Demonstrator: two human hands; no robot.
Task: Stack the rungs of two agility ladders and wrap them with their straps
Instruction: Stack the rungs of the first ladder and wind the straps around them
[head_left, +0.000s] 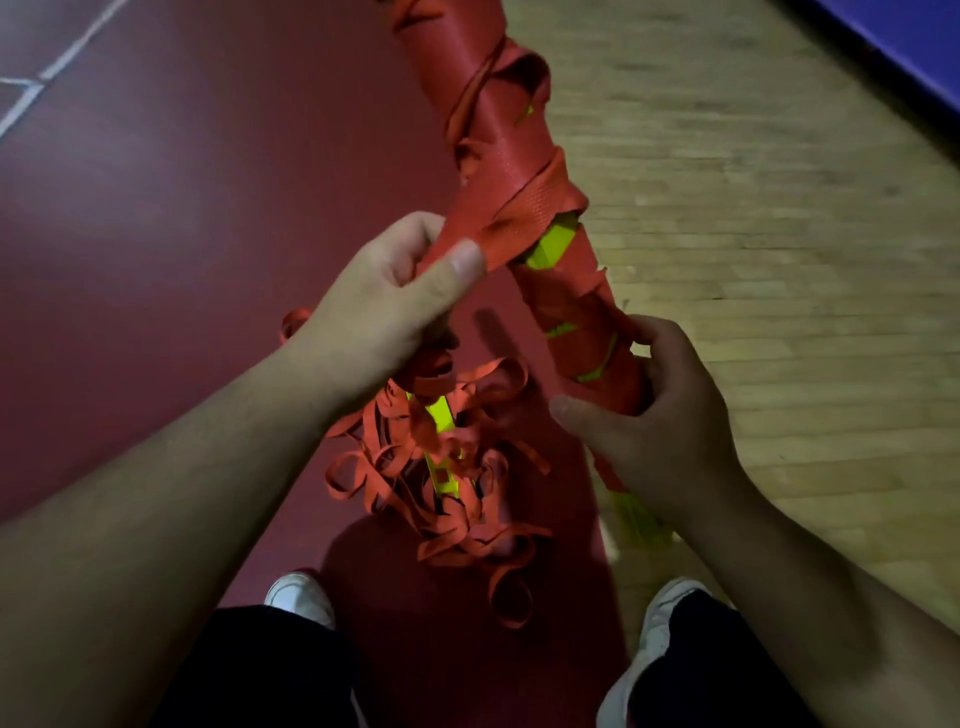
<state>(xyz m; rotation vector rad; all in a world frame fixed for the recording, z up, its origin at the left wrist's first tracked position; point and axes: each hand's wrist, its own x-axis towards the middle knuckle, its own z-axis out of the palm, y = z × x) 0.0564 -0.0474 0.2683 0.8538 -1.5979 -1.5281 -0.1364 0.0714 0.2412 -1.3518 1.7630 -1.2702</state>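
Red sports flooring (156, 208) fills the left of the frame and pale wooden boards (779, 234) fill the right, with a blue edge (904, 47) in the upper right corner. At centre, the left hand (384, 306) pinches a flat orange strap (498, 223) between its thumb (462, 265) and curled fingers. The strap is drawn taut up and to the right onto a bundle of stacked rungs (582, 317). Lower right of centre, the right hand (670, 426) has its fingers curled round the lower part of that bundle, thumb pointing left.

The bundle's long axis runs diagonally from the top centre of the frame down to the lower right. Orange strap coils round most of it, with yellow-green plastic showing through the gaps. The strap leaves the bundle on its left side, above the right hand, so the left hand is nearer the free strap. The next turn would probably pass round the bundle between the 2 hands.

Below the hands, a loose tangle of orange strap and yellow-green rungs (447, 467) lies on the red floor, above 2 white shoes (301, 597). It seems to be what is left to stack and wrap.
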